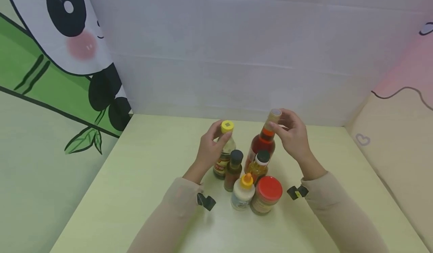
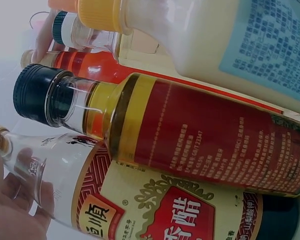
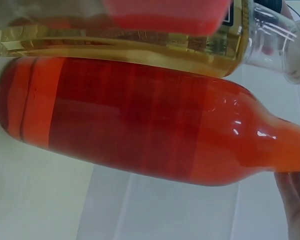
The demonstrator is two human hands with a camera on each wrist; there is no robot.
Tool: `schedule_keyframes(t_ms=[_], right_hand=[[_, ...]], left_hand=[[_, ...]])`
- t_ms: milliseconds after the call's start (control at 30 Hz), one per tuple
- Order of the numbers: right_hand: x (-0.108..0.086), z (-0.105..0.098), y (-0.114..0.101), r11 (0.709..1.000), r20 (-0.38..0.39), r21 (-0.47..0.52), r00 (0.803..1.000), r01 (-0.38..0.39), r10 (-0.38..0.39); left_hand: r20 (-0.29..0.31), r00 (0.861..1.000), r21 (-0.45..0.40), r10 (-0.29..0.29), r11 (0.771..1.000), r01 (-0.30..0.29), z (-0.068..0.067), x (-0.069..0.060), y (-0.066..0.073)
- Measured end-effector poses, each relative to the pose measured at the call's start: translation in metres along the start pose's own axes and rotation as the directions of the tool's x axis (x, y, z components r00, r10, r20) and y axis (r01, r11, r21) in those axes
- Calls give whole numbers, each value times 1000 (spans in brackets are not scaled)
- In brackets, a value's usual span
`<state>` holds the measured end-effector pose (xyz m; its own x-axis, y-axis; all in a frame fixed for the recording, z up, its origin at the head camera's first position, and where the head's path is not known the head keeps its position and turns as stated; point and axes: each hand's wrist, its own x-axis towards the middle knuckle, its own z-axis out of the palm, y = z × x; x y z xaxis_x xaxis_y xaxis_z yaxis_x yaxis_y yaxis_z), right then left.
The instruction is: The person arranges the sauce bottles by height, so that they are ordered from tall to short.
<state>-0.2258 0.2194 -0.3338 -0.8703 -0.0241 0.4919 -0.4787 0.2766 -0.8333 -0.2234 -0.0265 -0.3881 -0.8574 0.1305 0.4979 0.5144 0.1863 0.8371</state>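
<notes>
My left hand (image 1: pixel 210 147) holds a yellow-capped vinegar bottle (image 1: pixel 221 163) by its upper part, thumb near the cap. Its cream and red label shows in the left wrist view. A tall bottle of red liquid (image 1: pixel 263 143) has its neck pinched between the thumb and fingers of my right hand (image 1: pixel 292 136). Both bottles stand at the back of a close group. In front of them are a small black-capped bottle (image 1: pixel 232 176) with a red label and a dark-capped bottle of yellow liquid (image 1: pixel 259 167). A white squeeze bottle (image 1: pixel 241 197) and a red-lidded jar (image 1: pixel 269 189) stand foremost.
The group stands on a pale yellow table (image 1: pixel 152 170). A white wall sheet (image 1: pixel 236 57) rises behind the table's back edge. Printed panels with cartoon drawings flank both sides. A small dark device (image 1: pixel 206 201) is at the left wrist, another dark device (image 1: pixel 297 192) at the right.
</notes>
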Motion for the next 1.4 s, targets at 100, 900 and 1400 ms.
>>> schedule_keyframes(t_ms=[100,900,1400], right_hand=[[4,3,-1,1000,12,-3,1000,-12,12],[49,34,-7,1000,151,19,988,-19,16],[76,53,-7,1000,220,24,975,-17,11]], left_hand=[[1,1000,-4,-2,1000,2,-1,0,2],[-20,1000,-33,-2,999,2,-3,1,3],[-13,1000,-33,-3,999,2,-2,1,-2]])
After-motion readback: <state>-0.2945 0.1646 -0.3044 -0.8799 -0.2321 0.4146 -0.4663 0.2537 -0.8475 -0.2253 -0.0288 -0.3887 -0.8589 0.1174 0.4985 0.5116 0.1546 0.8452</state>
